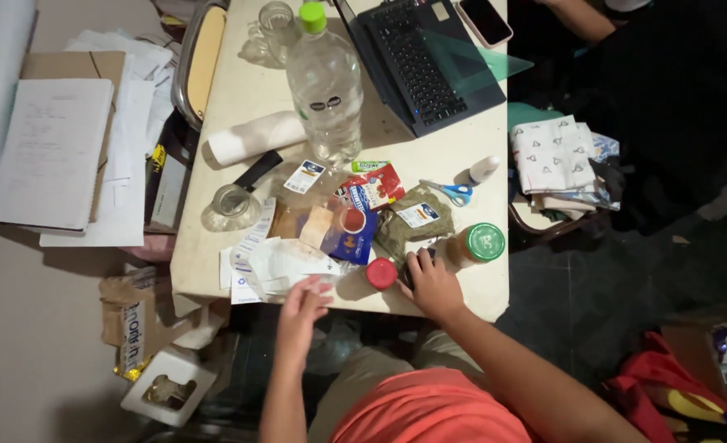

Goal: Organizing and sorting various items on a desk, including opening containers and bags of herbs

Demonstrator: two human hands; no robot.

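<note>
Overhead view of a person seated at the lower edge of a cream table (478, 143), working among packets and jars gathered near the table's front. The left hand (302, 305) is hovering at the lower centre of the frame, fingers loosely spread and gripping nothing, its fingertips reaching toward a heap of white paper slips (277, 264) lying at the table edge. The right hand (431, 283) is resting just right of centre, fingers curled down onto a small dark object that is mostly hidden beneath them; whether they are clamping it cannot be told. A red-capped jar (377, 275) is lying between the two hands, cap still on, and a green-lidded jar (478, 244) is standing just right of the right hand, lid likewise in place. Above the hands a clear packet of dried herbs (413, 220), a blue packet (349, 234) and a red sachet (377, 184) are lying close together, apparently unopened. Blue-handled scissors (454, 193) are sitting near the herbs, untouched. Higher in the frame a large water bottle (325, 86), an empty glass jar (232, 205), a paper towel roll (257, 138) and a laptop (421, 61) are occupying the table. Judging from the closed containers, the work appears to be at an early stage, with sorting or opening largely remaining.
</note>
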